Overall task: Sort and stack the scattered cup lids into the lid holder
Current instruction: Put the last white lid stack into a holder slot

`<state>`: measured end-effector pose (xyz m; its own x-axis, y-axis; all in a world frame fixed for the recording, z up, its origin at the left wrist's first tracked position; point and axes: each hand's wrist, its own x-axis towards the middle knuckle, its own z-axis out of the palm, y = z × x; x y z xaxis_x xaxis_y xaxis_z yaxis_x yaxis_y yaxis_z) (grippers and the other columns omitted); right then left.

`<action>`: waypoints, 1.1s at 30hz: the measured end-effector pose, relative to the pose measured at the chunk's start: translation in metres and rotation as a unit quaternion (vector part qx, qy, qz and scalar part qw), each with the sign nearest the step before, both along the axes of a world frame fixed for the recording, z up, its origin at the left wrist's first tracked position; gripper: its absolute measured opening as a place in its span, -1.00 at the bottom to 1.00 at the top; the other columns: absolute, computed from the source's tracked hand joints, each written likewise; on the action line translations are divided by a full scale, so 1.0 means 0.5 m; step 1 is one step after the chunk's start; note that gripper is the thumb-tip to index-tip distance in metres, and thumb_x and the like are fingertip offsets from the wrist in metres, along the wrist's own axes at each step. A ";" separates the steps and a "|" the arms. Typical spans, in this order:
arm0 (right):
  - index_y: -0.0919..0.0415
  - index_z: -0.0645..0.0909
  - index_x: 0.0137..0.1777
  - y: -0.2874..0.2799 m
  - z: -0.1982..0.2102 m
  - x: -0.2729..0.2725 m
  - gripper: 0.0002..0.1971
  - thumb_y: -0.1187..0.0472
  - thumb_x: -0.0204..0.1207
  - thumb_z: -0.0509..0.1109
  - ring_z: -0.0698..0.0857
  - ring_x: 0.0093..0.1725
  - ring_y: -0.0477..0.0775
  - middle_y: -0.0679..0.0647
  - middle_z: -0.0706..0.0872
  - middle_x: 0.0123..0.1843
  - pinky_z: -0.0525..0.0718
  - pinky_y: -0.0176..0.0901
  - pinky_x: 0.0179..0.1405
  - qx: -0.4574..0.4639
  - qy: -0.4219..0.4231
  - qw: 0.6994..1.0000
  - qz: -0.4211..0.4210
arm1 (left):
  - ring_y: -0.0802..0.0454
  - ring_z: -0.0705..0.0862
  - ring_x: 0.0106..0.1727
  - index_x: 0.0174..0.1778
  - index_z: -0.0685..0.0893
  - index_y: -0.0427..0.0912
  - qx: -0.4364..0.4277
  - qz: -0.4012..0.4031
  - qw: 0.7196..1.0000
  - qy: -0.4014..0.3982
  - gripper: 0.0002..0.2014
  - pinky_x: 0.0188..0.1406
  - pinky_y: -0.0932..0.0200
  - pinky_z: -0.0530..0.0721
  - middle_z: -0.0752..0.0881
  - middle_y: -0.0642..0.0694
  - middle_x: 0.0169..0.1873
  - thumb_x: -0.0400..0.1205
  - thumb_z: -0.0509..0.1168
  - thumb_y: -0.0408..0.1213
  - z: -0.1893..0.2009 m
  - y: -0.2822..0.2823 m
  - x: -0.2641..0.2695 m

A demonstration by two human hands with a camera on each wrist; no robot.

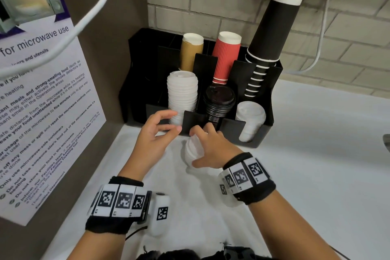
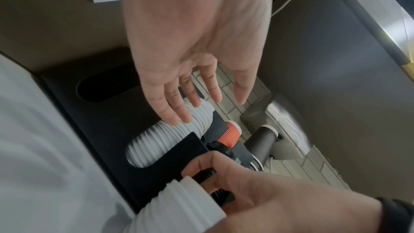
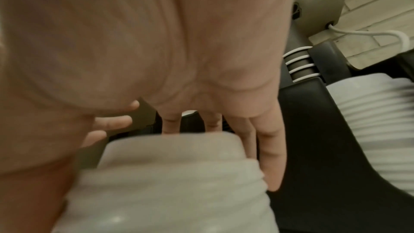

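Head looks down; wrists close; share lid holder [image 1: 261, 133]

My right hand [image 1: 211, 148] covers much of the lids [image 1: 193, 151]; perhaps a short stack, count unreadable through blur.

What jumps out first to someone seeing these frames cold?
The right hand grips a short stack of white lids over the white counter, just in front of the black lid holder. The left hand hangs open beside it, near the tall white lid stack in the holder's left front slot. Behind, a tall tilted stack of black cups towers over the holder's right rear corner.
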<state>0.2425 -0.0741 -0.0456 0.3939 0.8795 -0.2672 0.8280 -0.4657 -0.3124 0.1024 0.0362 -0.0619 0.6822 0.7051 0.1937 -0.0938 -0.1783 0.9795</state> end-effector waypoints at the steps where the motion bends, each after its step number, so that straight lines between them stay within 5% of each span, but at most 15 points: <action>1: -0.08 0.25 0.37 0.001 0.000 0.002 -0.25 0.00 0.24 0.60 0.41 0.20 0.28 0.04 0.24 0.22 0.54 0.27 0.23 0.006 0.008 1.000 -0.003 | 0.17 0.71 0.14 0.16 0.63 0.20 0.000 0.000 1.000 0.001 -0.70 0.00 0.37 0.61 0.62 0.07 0.29 0.62 0.41 -0.29 0.000 -0.001 0.001; 6: -0.12 0.29 0.33 -0.013 0.020 0.022 -0.27 0.03 0.20 0.61 0.40 0.21 0.23 0.00 0.27 0.22 0.51 0.21 0.28 0.087 0.051 0.994 -0.034 | 0.16 0.71 0.13 0.20 0.63 0.12 -0.007 -0.004 1.000 0.006 -0.70 0.02 0.35 0.63 0.61 0.01 0.29 0.61 0.41 -0.31 0.002 -0.010 0.004; 9: -0.13 0.31 0.34 -0.032 0.040 0.032 -0.28 0.09 0.26 0.63 0.43 0.28 0.05 0.02 0.36 0.29 0.49 -0.22 0.19 0.216 0.140 0.965 -0.055 | 0.21 0.67 0.22 0.30 0.60 0.17 -0.034 -0.045 0.998 0.008 -0.57 0.08 0.23 0.64 0.60 0.13 0.33 0.53 0.49 -0.20 0.007 -0.021 0.007; 11: -0.18 0.32 0.37 -0.042 0.052 0.026 -0.30 0.10 0.32 0.63 0.50 0.26 -0.05 0.00 0.44 0.30 0.49 -0.37 0.08 0.278 0.225 0.932 -0.062 | 0.16 0.63 0.34 0.48 0.48 0.16 -0.053 -0.106 0.993 0.007 -0.27 0.20 0.14 0.68 0.56 0.11 0.42 0.40 0.60 -0.16 0.006 -0.029 0.012; 15: -0.24 0.41 0.35 -0.056 0.066 0.005 -0.39 0.09 0.37 0.60 0.71 0.18 0.01 -0.05 0.60 0.26 0.70 -0.16 0.15 0.309 0.357 0.880 -0.059 | 0.08 0.63 0.39 0.63 0.30 0.15 -0.061 -0.161 0.985 -0.006 -0.05 0.28 0.04 0.67 0.49 0.04 0.52 0.34 0.61 -0.25 0.004 -0.045 0.026; 21: -0.12 0.50 0.35 -0.066 0.072 0.003 -0.33 0.08 0.23 0.64 0.71 0.20 -0.08 -0.03 0.71 0.24 0.67 -0.12 0.23 0.321 0.366 0.872 -0.056 | 0.16 0.71 0.24 0.44 0.42 0.42 -0.062 -0.154 0.985 -0.037 -0.06 0.00 0.27 0.71 0.59 0.23 0.33 0.21 0.67 -0.27 0.008 -0.047 0.022; 29: -0.12 0.52 0.29 -0.070 0.079 0.000 -0.38 0.20 0.26 0.67 0.73 0.11 -0.14 -0.08 0.71 0.18 0.71 -0.25 0.05 0.348 0.342 0.871 -0.054 | 0.11 0.65 0.35 0.44 0.39 0.50 -0.043 -0.156 0.986 -0.028 -0.01 0.23 0.05 0.69 0.54 0.23 0.41 0.12 0.69 -0.09 0.015 -0.049 0.027; 33: -0.06 0.48 0.24 -0.084 0.121 0.073 -0.40 0.29 0.27 0.66 0.70 0.08 -0.13 -0.04 0.67 0.14 0.66 -0.30 -0.01 0.442 0.261 0.852 -0.100 | 0.18 0.61 0.36 0.44 0.41 0.37 -0.040 -0.111 0.993 -0.018 -0.17 0.17 0.25 0.68 0.52 0.21 0.40 0.27 0.61 -0.06 0.016 -0.036 0.016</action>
